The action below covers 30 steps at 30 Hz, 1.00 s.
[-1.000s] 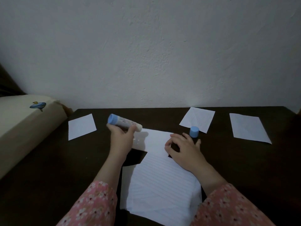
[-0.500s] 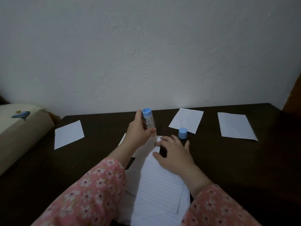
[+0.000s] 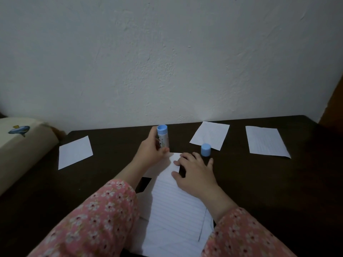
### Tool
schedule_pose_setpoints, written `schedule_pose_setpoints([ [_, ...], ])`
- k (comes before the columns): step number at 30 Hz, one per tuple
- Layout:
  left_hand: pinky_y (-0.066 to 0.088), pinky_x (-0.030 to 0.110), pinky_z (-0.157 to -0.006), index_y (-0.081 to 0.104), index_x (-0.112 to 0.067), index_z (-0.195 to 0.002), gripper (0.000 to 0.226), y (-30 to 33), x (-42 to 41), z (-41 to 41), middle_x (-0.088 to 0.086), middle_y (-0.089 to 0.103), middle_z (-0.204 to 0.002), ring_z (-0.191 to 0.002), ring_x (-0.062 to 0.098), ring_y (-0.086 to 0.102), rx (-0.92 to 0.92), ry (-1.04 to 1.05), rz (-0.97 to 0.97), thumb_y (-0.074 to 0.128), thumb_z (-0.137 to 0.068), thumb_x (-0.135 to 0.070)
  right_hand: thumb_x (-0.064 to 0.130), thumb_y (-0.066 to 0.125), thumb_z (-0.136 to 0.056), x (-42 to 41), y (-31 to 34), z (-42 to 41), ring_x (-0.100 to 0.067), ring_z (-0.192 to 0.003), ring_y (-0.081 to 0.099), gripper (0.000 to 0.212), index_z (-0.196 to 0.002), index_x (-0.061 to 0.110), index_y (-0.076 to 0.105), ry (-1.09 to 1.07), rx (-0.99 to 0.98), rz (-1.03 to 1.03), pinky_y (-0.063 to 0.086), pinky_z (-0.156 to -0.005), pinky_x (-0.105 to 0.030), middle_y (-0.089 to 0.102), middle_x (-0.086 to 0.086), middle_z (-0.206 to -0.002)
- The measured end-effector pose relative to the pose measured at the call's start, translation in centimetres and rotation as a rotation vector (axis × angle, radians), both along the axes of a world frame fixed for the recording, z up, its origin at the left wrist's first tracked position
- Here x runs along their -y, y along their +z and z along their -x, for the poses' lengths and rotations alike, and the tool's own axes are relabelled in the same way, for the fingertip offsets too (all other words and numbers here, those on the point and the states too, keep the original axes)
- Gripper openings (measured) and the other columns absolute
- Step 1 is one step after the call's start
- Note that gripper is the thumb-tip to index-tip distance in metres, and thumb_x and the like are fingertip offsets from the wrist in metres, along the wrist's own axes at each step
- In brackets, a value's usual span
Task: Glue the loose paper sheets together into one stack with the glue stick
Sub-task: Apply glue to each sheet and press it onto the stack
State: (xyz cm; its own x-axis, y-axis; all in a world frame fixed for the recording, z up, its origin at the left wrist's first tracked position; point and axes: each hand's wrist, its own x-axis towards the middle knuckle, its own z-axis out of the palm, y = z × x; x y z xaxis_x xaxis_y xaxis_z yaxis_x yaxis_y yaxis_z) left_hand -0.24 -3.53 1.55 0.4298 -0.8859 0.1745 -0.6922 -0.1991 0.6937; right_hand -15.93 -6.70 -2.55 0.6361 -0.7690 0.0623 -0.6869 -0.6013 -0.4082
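At the desk (image 3: 278, 182), the left hand (image 3: 150, 154) curls its fingers round the upright glue stick (image 3: 163, 138), tip on the lined sheet (image 3: 176, 210); the right hand (image 3: 194, 173), fingers spread flat, pins that light, floppy paper. The stick looks rigid, best gripped mid-barrel. Its cap (image 3: 205, 149) stands just beyond the right hand.

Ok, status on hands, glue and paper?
Left hand grips glue stick, upright, tip on sheet. Right hand flat on sheet. Cap off, beside right fingers. Nothing blocking.
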Motion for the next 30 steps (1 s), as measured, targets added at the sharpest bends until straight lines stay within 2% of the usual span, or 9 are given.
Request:
schedule_pose_setpoints([
  [4, 0.049, 0.04, -0.095, 0.027, -0.022, -0.142, 0.074, 0.0, -0.5, -1.9, 0.009, 0.054, -0.13, -0.121, 0.025, 0.053, -0.012, 0.039, -0.028, 0.07, -0.083, -0.012, 0.051, 0.044, -0.094, 0.1, -0.1, 0.0, -0.018, -0.147, 0.006, 0.042, -0.134, 0.039, 0.045, -0.001, -0.002, -0.007, -0.005, -0.111, -0.065, 0.023, 0.015, -0.153],
  [7, 0.047, 0.034, -0.088, 0.029, -0.023, -0.139, 0.069, 0.1, -0.9, -3.0, 0.01, 0.054, -0.13, -0.12, 0.025, 0.053, -0.018, 0.07, -0.035, 0.068, -0.084, -0.012, 0.051, 0.044, -0.094, 0.0, -0.1, 0.0, -0.018, -0.147, 0.006, 0.042, -0.134, 0.038, 0.045, -0.001, 0.005, -0.004, -0.004, -0.111, -0.064, 0.023, 0.015, -0.153],
  [16, 0.046, 0.045, -0.096, 0.025, -0.025, -0.142, 0.07, 0.2, -2.1, -5.1, 0.012, 0.049, -0.137, -0.126, 0.03, 0.048, -0.061, 0.188, -0.031, 0.065, -0.087, -0.012, 0.051, 0.045, -0.093, -0.2, -0.2, 0.1, -0.017, -0.146, 0.01, 0.041, -0.132, 0.038, 0.047, -0.011, 0.028, 0.019, -0.002, -0.112, -0.063, 0.027, 0.016, -0.151],
  [21, 0.046, 0.041, -0.092, 0.031, -0.023, -0.136, 0.06, 0.0, -2.9, -5.7, 0.011, 0.05, -0.135, -0.126, 0.03, 0.048, -0.132, 0.257, 0.028, 0.065, -0.088, -0.013, 0.051, 0.045, -0.093, -0.2, -0.2, 0.1, -0.016, -0.144, 0.013, 0.041, -0.131, 0.038, 0.048, -0.011, 0.038, 0.039, 0.001, -0.112, -0.062, 0.03, 0.016, -0.149],
  [23, 0.044, 0.042, -0.095, 0.031, -0.023, -0.136, 0.061, -0.1, -3.6, -5.4, 0.01, 0.05, -0.136, -0.126, 0.029, 0.048, -0.227, 0.309, 0.13, 0.066, -0.087, -0.014, 0.051, 0.046, -0.092, -0.3, -0.2, 0.0, -0.015, -0.143, 0.016, 0.041, -0.13, 0.038, 0.049, -0.014, 0.044, 0.047, 0.003, -0.112, -0.062, 0.032, 0.016, -0.147],
  [26, 0.039, 0.042, -0.103, 0.026, -0.024, -0.142, 0.071, 0.5, -4.8, -4.3, 0.006, 0.045, -0.14, -0.129, 0.024, 0.044, -0.436, 0.435, 0.416, 0.068, -0.086, -0.018, 0.052, 0.047, -0.09, -0.4, -0.2, 0.0, -0.014, -0.137, 0.023, 0.039, -0.126, 0.037, 0.051, -0.031, 0.067, 0.076, 0.007, -0.112, -0.06, 0.037, 0.015, -0.139],
  [30, 0.037, 0.044, -0.109, 0.018, -0.028, -0.148, 0.08, 1.3, -5.8, -2.7, 0.006, 0.039, -0.146, -0.134, 0.022, 0.04, -0.628, 0.545, 0.633, 0.068, -0.086, -0.019, 0.063, 0.045, -0.087, -0.6, -0.2, -0.1, -0.015, -0.131, 0.03, 0.046, -0.124, 0.037, 0.051, -0.074, 0.025, 0.113, 0.01, -0.112, -0.057, 0.04, 0.01, -0.131],
])
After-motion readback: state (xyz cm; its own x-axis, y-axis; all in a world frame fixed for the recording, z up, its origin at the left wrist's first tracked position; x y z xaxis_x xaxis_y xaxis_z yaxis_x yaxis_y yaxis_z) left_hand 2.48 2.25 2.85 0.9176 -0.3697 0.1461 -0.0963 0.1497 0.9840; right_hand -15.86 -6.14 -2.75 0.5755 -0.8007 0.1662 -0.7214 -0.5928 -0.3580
